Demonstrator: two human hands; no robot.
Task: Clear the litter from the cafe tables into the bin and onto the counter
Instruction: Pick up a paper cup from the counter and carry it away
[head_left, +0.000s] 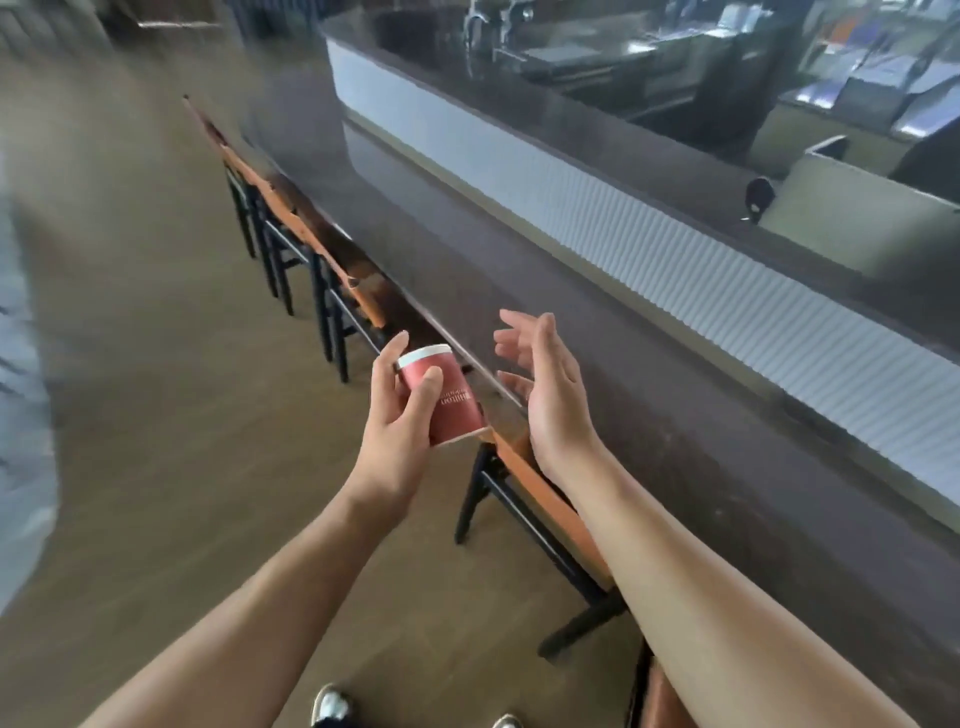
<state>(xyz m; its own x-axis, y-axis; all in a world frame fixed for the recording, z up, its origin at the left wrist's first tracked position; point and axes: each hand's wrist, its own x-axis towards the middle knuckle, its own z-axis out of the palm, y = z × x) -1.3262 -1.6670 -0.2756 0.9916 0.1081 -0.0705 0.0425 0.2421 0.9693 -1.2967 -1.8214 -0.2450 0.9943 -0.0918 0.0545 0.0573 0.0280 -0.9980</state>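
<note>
Beside the dark counter (649, 364), left hand (397, 436) grips a red cup (453, 402), contents hidden; right hand (545, 384) spread.

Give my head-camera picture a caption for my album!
Left hand holds a red cup by the counter, right hand open.

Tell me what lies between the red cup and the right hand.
Nothing, in the head view: a bare gap parts the red cup from the right hand.
</note>
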